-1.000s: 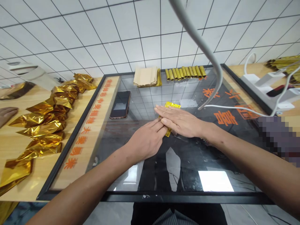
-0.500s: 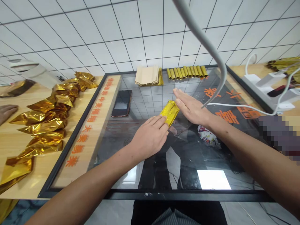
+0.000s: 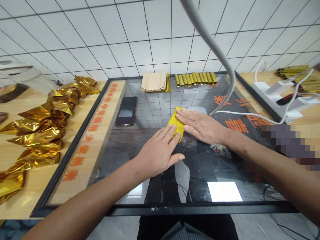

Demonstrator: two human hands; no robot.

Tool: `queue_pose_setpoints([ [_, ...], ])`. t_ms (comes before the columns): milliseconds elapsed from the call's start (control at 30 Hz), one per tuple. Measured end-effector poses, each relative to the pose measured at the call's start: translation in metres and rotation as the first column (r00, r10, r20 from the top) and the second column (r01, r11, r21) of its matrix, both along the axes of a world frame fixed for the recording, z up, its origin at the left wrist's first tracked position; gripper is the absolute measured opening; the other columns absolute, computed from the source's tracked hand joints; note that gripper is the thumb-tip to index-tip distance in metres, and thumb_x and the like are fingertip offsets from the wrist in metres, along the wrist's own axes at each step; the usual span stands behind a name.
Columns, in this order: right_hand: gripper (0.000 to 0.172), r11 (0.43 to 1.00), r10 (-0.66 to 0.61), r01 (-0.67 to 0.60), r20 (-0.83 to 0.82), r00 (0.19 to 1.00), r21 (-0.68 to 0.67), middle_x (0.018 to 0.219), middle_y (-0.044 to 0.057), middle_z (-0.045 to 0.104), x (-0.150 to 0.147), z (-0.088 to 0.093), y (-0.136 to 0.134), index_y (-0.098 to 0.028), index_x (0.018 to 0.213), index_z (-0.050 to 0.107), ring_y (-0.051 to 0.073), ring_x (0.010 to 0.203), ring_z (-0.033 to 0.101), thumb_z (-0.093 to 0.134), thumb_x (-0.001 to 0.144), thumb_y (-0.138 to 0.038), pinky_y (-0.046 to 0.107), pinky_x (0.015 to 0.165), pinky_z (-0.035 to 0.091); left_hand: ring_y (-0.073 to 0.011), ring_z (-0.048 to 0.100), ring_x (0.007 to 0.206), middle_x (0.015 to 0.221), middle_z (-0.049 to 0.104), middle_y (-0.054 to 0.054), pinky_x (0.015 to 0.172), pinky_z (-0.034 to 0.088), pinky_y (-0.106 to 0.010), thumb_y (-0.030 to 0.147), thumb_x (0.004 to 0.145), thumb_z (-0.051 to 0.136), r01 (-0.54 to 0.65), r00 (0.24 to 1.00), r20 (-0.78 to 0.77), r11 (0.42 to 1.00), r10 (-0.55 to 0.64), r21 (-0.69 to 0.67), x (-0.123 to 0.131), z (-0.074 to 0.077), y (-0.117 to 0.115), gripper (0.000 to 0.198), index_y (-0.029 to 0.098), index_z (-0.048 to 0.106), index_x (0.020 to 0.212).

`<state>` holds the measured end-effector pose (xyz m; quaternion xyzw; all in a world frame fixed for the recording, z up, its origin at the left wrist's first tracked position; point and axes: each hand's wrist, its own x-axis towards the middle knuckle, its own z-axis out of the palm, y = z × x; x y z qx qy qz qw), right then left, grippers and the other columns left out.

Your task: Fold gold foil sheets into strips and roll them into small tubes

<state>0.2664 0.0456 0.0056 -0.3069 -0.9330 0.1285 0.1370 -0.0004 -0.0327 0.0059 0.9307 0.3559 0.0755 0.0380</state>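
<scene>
A folded piece of yellow-gold foil paper (image 3: 174, 119) lies on the dark glass table top (image 3: 120, 153). My left hand (image 3: 162, 148) rests over its near left part, fingers stretched flat and thumb spread away. From the right, my right hand (image 3: 202, 126) lies flat across the foil's far right side with the fingers extended. Both hands touch the foil and partly cover it. Farther back, a stack of tan paper sheets (image 3: 153, 81) with gold edges sits beside a row of several rolled gold paper tubes (image 3: 196, 79).
A phone (image 3: 126, 111) lies left on the glass. Folded shiny gold foil pieces (image 3: 40, 128) line the wooden surface at left. A thick grey cable (image 3: 212, 43) hangs in front at upper right. White plugs and a power strip (image 3: 277, 96) are at right, near more gold rolls (image 3: 291, 71).
My right hand has come down and left onto the foil and now lies flat on it. My left thumb has spread outward. The view has shifted slightly.
</scene>
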Motion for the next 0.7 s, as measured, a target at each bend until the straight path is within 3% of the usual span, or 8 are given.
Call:
queue_pose_setpoints([
  [167, 0.065, 0.983, -0.183, 0.183, -0.018, 0.983, 0.006, 0.180, 0.006, 0.034, 0.015, -0.005, 0.015, -0.029, 0.176, 0.035, 0.034, 0.167, 0.033, 0.032, 0.116, -0.055, 0.069, 0.135, 0.029, -0.0377, 0.034, 0.167, 0.174, 0.042, -0.027, 0.134, 0.034, -0.057, 0.067, 0.115, 0.035, 0.000, 1.000, -0.018, 0.999, 0.001, 0.042, 0.001, -0.002, -0.001, 0.079, 0.005, 0.048, 0.163],
  [367, 0.065, 0.950, -0.311, 0.308, -0.166, 0.936, -0.050, 0.178, 0.006, 0.039, 0.033, 0.003, 0.012, -0.028, 0.175, 0.038, 0.033, 0.166, 0.036, 0.030, 0.117, -0.055, 0.064, 0.137, 0.030, -0.0378, 0.046, 0.160, 0.170, 0.049, -0.024, 0.129, 0.040, -0.054, 0.064, 0.114, 0.038, 0.013, 1.000, -0.014, 0.995, -0.011, 0.098, 0.008, 0.003, -0.009, 0.074, 0.009, 0.054, 0.160],
  [467, 0.062, 0.971, -0.239, 0.236, -0.162, 0.957, -0.034, 0.178, 0.004, 0.039, 0.037, 0.016, 0.003, -0.029, 0.175, 0.038, 0.031, 0.166, 0.035, 0.032, 0.118, -0.052, 0.061, 0.138, 0.029, -0.0376, 0.050, 0.155, 0.169, 0.051, -0.022, 0.123, 0.046, -0.052, 0.066, 0.114, 0.037, 0.029, 1.000, -0.010, 0.993, -0.028, 0.110, 0.013, 0.005, -0.016, 0.074, 0.009, 0.056, 0.158],
  [567, 0.057, 0.998, -0.061, 0.059, -0.131, 0.989, -0.021, 0.177, 0.000, 0.043, 0.031, 0.025, -0.007, -0.033, 0.173, 0.042, 0.029, 0.164, 0.041, 0.034, 0.118, -0.048, 0.060, 0.137, 0.033, -0.0373, 0.051, 0.153, 0.168, 0.052, -0.021, 0.121, 0.047, -0.052, 0.067, 0.114, 0.036, 0.037, 0.999, -0.007, 0.993, -0.037, 0.111, 0.017, 0.007, -0.021, 0.076, 0.009, 0.055, 0.159],
  [700, 0.057, 0.989, 0.135, -0.138, -0.059, 0.989, -0.049, 0.175, 0.003, 0.046, 0.017, 0.021, -0.014, -0.028, 0.170, 0.048, 0.026, 0.163, 0.042, 0.039, 0.117, -0.047, 0.054, 0.136, 0.035, -0.0377, 0.051, 0.151, 0.167, 0.054, -0.020, 0.121, 0.047, -0.053, 0.067, 0.114, 0.035, 0.034, 0.999, 0.001, 0.995, -0.034, 0.093, 0.018, 0.006, -0.021, 0.077, 0.009, 0.054, 0.160],
])
